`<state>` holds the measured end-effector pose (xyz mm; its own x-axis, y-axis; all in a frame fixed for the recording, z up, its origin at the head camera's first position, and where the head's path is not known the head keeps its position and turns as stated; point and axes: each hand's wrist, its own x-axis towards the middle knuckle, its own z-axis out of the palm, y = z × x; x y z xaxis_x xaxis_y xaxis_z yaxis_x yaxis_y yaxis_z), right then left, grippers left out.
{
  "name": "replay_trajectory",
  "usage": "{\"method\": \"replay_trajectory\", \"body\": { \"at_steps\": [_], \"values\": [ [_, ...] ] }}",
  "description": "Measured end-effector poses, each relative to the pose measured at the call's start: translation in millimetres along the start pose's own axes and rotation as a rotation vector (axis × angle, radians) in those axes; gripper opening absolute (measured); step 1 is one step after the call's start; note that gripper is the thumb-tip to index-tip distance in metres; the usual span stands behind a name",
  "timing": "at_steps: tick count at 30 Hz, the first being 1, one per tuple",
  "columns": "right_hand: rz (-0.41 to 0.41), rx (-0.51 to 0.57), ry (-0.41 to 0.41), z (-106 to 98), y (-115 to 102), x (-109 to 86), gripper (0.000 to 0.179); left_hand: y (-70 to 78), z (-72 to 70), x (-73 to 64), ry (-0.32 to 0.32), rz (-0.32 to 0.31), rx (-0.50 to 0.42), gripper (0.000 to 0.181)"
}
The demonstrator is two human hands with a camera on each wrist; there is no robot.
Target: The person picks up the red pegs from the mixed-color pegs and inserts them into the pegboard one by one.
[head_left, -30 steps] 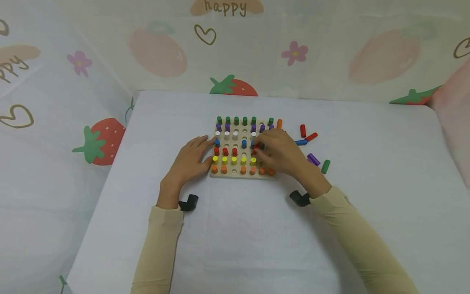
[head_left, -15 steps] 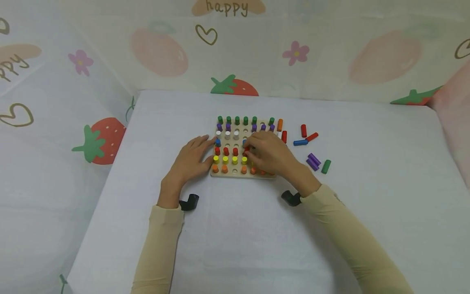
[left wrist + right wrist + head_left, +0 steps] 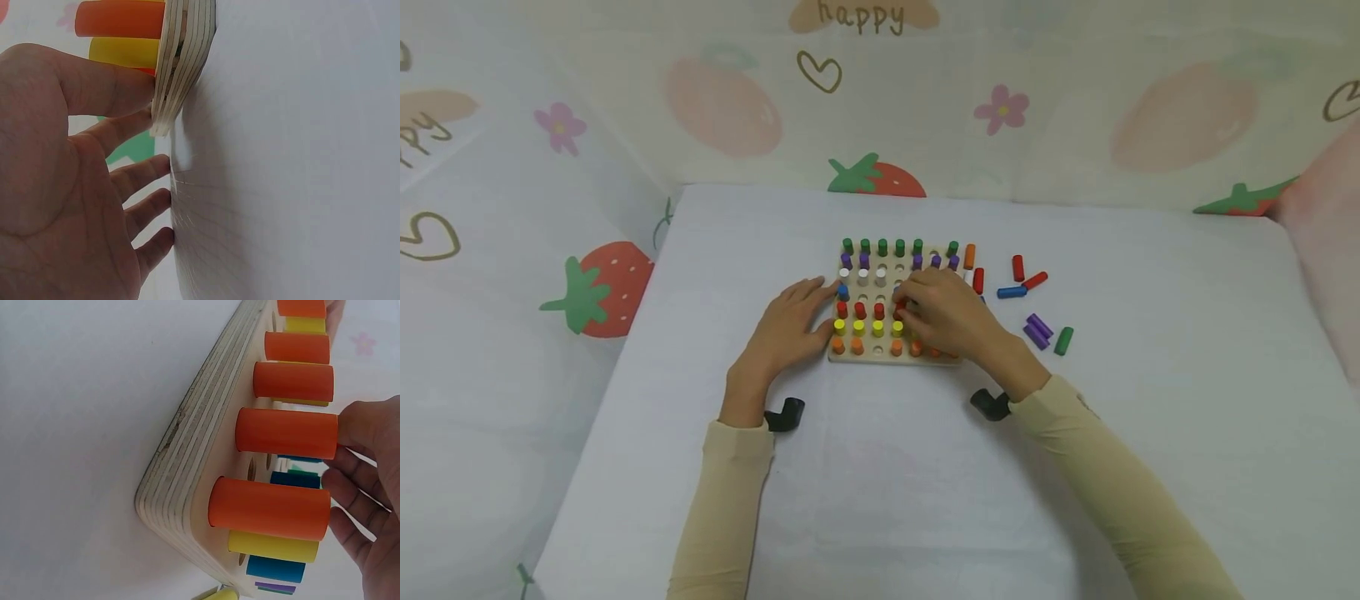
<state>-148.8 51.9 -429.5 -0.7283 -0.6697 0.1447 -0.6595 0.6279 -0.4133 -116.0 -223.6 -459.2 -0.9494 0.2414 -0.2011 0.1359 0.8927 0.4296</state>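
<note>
A wooden pegboard point(image 3: 853, 361) carries upright pegs in colour rows, green at the back to orange at the front. My left hand point(image 3: 785, 323) rests at the board's left side with fingers spread and fairly straight. In the left wrist view, its thumb point(image 3: 106, 87) and forefinger touch the layered edge. My right hand point(image 3: 953, 310) is over the board, pinching a red peg point(image 3: 899, 311) in the red row, right of three standing red pegs. That hand hides several pegs and holes on the right. In the right wrist view, orange pegs point(image 3: 269, 506) partly cover its fingertips.
Right of the board lie loose pegs: an orange peg point(image 3: 970, 256), red pegs point(image 3: 1018, 267), a blue peg point(image 3: 1012, 292), two purple pegs point(image 3: 1037, 332) and a green peg point(image 3: 1063, 341). A white cloth point(image 3: 880, 483) covers the table. A black fitting sits by each wrist.
My right hand has moved left along the red row with the red peg, then stays there over the last half second. The left hand keeps its place.
</note>
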Motion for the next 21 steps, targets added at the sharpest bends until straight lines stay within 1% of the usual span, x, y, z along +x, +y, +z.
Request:
{"method": "replay_trajectory", "body": {
  "at_steps": [7,9,12,14,18,21],
  "values": [
    [-0.002,-0.013,0.004,-3.1,-3.0,-0.8,0.021,-0.2,-0.4,-0.6,-0.004,-0.003,-0.001,0.065],
    [0.015,-0.018,0.003,-6.0,-1.6,-3.2,0.023,-0.2,0.2,-0.4,0.001,-0.002,0.002,0.065],
    [0.063,-0.01,0.002,-13.0,2.0,-7.9,0.027,-0.3,0.5,-0.5,0.007,0.001,0.005,0.065],
    [0.077,-0.002,0.017,-17.1,7.8,-12.2,0.027,-0.5,0.7,-0.6,0.007,0.003,0.006,0.065],
    [0.075,-0.008,0.07,-24.9,24.2,-24.1,0.023,-1.6,1.4,-0.7,0.006,-0.001,0.005,0.065],
    [0.107,-0.031,0.1,-32.0,38.7,-36.1,0.022,-1.5,2.3,1.2,0.007,0.003,0.002,0.065]
  ]
}}
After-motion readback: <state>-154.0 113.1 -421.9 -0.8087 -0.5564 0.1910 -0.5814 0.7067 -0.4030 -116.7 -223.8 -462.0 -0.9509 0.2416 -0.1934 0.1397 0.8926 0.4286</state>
